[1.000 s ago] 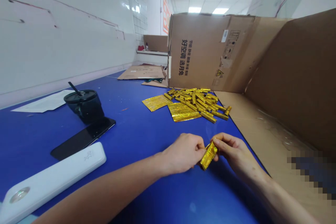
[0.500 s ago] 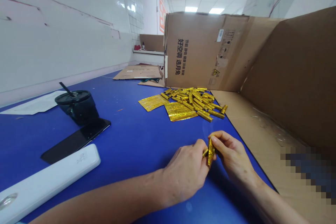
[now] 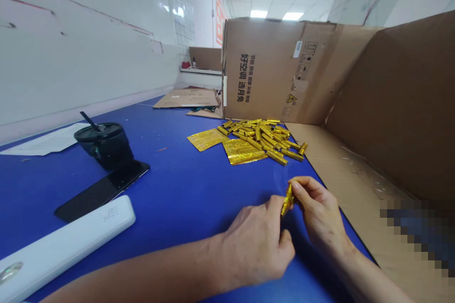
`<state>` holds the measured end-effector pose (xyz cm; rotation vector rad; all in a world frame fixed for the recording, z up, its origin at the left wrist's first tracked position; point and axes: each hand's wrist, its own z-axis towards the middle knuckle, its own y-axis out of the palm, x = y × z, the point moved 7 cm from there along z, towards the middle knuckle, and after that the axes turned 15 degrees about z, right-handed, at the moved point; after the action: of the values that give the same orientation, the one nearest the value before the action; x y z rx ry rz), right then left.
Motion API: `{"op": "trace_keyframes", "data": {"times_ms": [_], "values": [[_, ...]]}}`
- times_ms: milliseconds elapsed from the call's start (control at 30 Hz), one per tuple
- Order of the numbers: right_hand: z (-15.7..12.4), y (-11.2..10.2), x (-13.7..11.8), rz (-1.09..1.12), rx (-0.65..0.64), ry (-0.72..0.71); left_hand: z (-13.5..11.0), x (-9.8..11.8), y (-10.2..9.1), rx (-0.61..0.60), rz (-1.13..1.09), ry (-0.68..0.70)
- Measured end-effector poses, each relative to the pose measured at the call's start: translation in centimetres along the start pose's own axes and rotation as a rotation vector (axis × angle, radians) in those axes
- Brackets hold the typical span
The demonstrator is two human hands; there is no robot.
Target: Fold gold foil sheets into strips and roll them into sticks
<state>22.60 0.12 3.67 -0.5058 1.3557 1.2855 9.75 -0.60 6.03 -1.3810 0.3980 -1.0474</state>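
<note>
A small piece of shiny gold foil paper (image 3: pixel 287 200), partly rolled or folded, is held above the blue table between both hands. My right hand (image 3: pixel 316 206) pinches its upper end between thumb and fingers. Closed around its lower end is my left hand (image 3: pixel 259 239), back turned to the camera, so part of the foil is hidden. Beyond the hands lies a heap of rolled gold foil tubes (image 3: pixel 272 139). Flat gold foil sheets (image 3: pixel 245 151) rest at the heap's near left side, with another gold sheet (image 3: pixel 204 139) further left.
On the left stand a dark lidded cup with straw (image 3: pixel 106 144), a black phone (image 3: pixel 103 189) and a long white device (image 3: pixel 71 246). A large cardboard box (image 3: pixel 270 71) borders the back and right. White paper (image 3: pixel 46 139) and flat cardboard (image 3: pixel 188 98) lie further off.
My left hand has turned, its thumb now lower and apart from the foil. The foil tilts more and shows less. My right hand has shifted slightly right.
</note>
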Motion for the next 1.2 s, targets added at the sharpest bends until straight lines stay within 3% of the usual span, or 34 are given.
{"op": "trace_keyframes", "data": {"times_ms": [133,333,467,533,733,900,1033,1200], "values": [[0.0,0.0,-0.2,0.012,0.005,-0.036,0.5,-0.9,-0.2,0.026,-0.061,-0.076],[-0.1,-0.2,-0.3,0.006,-0.009,-0.077,2.5,-4.3,0.4,0.126,-0.571,-0.172],[-0.2,0.0,0.0,0.008,-0.013,-0.032,3.5,-5.9,0.7,0.133,-0.733,-0.237],[-0.2,0.1,0.2,0.015,-0.024,0.012,3.7,-6.2,0.3,0.158,-0.699,-0.221],[-0.3,1.4,0.8,-0.037,-0.184,0.143,2.8,-5.2,-1.9,0.281,-0.29,-0.032],[-0.2,1.5,0.6,-0.127,-0.222,0.114,2.6,-4.6,-2.3,0.303,-0.266,-0.013],[-0.1,1.4,-0.1,-0.196,-0.258,0.07,3.2,-4.9,-1.8,0.169,-0.367,-0.042],[-0.5,2.2,0.2,-0.243,-0.447,0.195,3.2,-5.0,-0.2,-0.316,-0.636,-0.055]]}}
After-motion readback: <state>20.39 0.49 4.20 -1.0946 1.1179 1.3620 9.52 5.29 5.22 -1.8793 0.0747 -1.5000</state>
